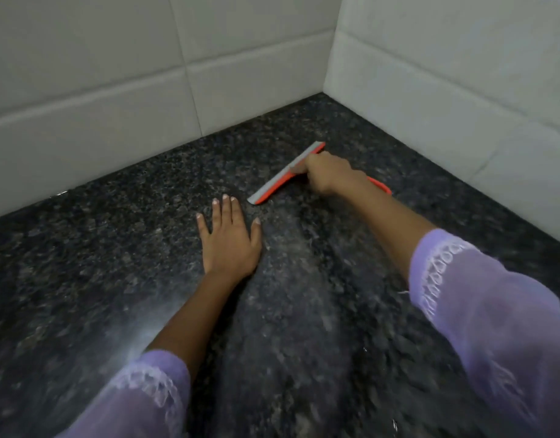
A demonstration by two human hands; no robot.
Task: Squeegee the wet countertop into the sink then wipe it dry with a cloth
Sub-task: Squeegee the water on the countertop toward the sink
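Orange squeegee (283, 176) lying on desk (114, 263), long blade running 8 to 2 o'clock. Right hand (327, 175) curled tight around its handle. Left hand (229, 238) flat, fingers straight, pointing 12.

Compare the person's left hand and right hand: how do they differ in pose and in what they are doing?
The left hand lies flat, fingers spread, on the countertop; the right hand is curled round the orange squeegee. The left holds nothing; the right grips the tool nearer the tiled corner. Both wear lilac sleeves.
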